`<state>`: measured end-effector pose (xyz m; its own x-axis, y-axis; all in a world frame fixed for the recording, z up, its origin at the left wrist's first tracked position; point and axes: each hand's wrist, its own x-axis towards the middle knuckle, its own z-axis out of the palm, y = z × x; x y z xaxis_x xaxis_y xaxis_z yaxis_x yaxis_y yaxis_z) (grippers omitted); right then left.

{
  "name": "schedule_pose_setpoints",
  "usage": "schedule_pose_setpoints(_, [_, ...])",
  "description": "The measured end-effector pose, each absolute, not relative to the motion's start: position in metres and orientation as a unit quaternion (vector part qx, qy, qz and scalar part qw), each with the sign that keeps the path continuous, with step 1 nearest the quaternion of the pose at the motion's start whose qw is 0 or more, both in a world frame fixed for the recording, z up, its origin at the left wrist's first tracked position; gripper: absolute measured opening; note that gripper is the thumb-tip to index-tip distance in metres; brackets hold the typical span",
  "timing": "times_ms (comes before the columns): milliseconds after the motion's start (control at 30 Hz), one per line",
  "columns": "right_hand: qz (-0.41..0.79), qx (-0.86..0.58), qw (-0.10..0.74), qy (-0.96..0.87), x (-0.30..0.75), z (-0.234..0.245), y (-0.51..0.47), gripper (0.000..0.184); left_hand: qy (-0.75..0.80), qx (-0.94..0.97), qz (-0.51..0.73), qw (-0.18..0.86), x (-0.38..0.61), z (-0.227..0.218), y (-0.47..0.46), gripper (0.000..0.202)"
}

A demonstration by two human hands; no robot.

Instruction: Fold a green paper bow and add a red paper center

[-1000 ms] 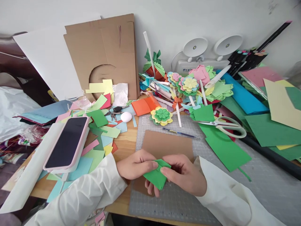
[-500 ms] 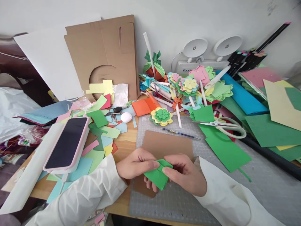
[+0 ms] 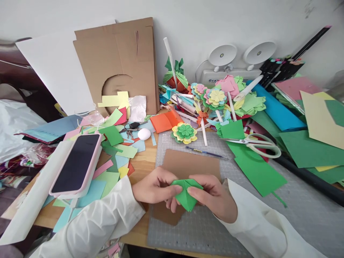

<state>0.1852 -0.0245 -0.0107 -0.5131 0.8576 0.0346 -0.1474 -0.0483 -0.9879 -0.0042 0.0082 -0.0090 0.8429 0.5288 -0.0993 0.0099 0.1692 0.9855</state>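
Observation:
A small folded piece of green paper (image 3: 187,200) is held between both hands, with creases running toward its lower point. My left hand (image 3: 158,190) pinches its left edge between thumb and fingers. On the other side, my right hand (image 3: 215,197) grips the right edge, its thumb lying across the front. Beneath the hands lies a brown cardboard piece (image 3: 190,161) on the grey cutting mat (image 3: 172,236). A blue pen (image 3: 206,152) and a layered paper flower (image 3: 185,133) rest just beyond the cardboard.
Scissors (image 3: 255,144) lie on green paper strips (image 3: 258,172) to the right. At left, a phone (image 3: 76,163) sits among paper scraps (image 3: 107,179). Paper flowers on rolled stems (image 3: 215,98) are heaped at the back, beside upright cardboard (image 3: 118,53).
The green paper has been turned and its folds opened wider, so its point now faces down. My hands have shifted only slightly around it.

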Motion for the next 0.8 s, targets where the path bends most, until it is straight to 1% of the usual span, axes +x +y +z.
schedule_pose_setpoints(200, [0.663,-0.33,0.334,-0.582,0.185,-0.011,-0.024,0.043,0.2,0.616,0.149,0.748,-0.004,-0.01,0.009,0.05])
schedule_pose_setpoints(300, [0.663,-0.322,0.344,-0.582,0.186,-0.006,-0.026,0.044,0.188,0.599,0.175,0.759,-0.004,-0.011,0.01,0.05])
schedule_pose_setpoints(400, [0.671,-0.32,0.352,-0.569,0.189,-0.005,-0.027,0.045,0.214,0.566,0.21,0.768,-0.005,-0.01,0.012,0.05])
schedule_pose_setpoints(633, [0.611,-0.308,0.375,-0.626,0.19,-0.004,-0.025,0.043,0.157,0.561,0.146,0.8,-0.005,-0.007,0.014,0.049])
schedule_pose_setpoints(800, [0.626,-0.283,0.355,-0.634,0.185,-0.001,-0.026,0.041,0.156,0.514,0.109,0.837,-0.005,-0.007,0.011,0.045])
